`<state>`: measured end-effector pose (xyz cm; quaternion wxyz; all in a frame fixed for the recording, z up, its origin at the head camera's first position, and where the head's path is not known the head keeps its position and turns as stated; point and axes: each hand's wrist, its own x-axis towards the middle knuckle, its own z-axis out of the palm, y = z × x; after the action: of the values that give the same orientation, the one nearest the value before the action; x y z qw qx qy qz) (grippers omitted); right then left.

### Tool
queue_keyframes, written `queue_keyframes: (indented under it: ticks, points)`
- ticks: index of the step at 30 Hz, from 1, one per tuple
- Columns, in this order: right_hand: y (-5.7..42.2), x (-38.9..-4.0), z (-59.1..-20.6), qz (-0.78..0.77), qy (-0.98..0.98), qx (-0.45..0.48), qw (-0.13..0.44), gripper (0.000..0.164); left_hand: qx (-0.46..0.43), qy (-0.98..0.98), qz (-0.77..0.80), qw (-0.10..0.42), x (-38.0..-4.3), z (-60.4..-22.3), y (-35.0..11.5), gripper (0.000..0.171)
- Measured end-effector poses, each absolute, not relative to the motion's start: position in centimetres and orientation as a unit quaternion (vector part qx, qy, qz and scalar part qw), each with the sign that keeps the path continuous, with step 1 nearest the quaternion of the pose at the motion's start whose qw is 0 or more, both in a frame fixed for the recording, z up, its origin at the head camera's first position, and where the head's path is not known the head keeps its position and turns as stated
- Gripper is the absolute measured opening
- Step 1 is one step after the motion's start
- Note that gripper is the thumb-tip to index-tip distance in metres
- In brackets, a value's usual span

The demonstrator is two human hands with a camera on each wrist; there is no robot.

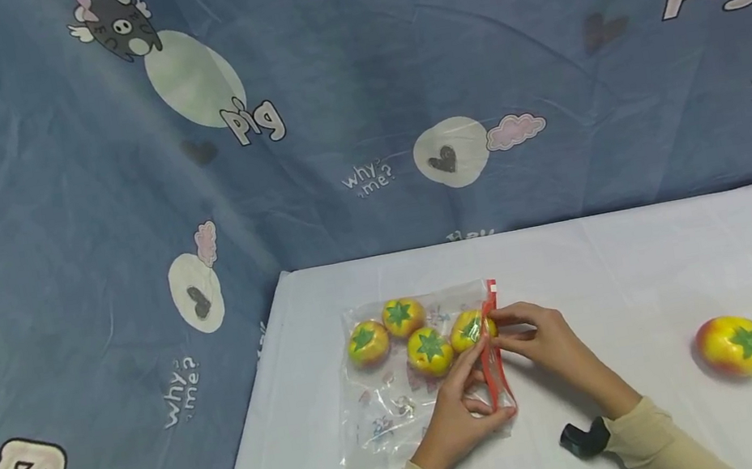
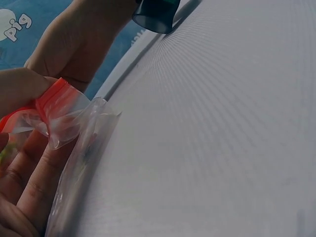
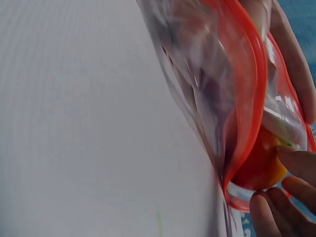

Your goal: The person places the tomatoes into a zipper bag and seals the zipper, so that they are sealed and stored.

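Observation:
A clear zip bag [image 1: 389,413] with a red zip strip [image 1: 495,367] lies on the white table [image 1: 647,265]. Several yellow-red toy fruits with green tops sit inside, the nearest one [image 1: 468,329] right at the mouth. My left hand [image 1: 474,366] pinches the lower part of the red strip [image 2: 54,98] between thumb and fingers [image 2: 24,182]. My right hand [image 1: 510,332] holds the upper part of the strip by that fruit. In the right wrist view the red mouth [image 3: 256,98] gapes, the fruit [image 3: 259,168] sits just inside and my fingertips [image 3: 291,197] lie against it.
One more toy fruit [image 1: 733,346] lies loose on the table to the right. A blue cartoon-print cloth [image 1: 123,225] hangs behind and to the left of the table. The table's left edge [image 1: 255,401] runs close beside the bag.

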<state>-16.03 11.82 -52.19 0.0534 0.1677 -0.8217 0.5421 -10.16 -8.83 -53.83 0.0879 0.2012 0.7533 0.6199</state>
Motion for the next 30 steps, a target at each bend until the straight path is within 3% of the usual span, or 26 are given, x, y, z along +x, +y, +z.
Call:
queue_keyframes:
  ticks: [10, 30]
  points:
    - [12.31, -15.97, -52.26, 0.537, -0.826, 0.163, 0.055, 0.032, 0.193, 0.754, 0.618, 0.11, -10.15, -53.76, -8.77, 0.098]
    - [11.48, -15.97, -52.52, 0.516, -0.835, 0.182, 0.048, 0.029, 0.194, 0.756, 0.618, 0.099, -10.06, -53.93, -8.89, 0.098]
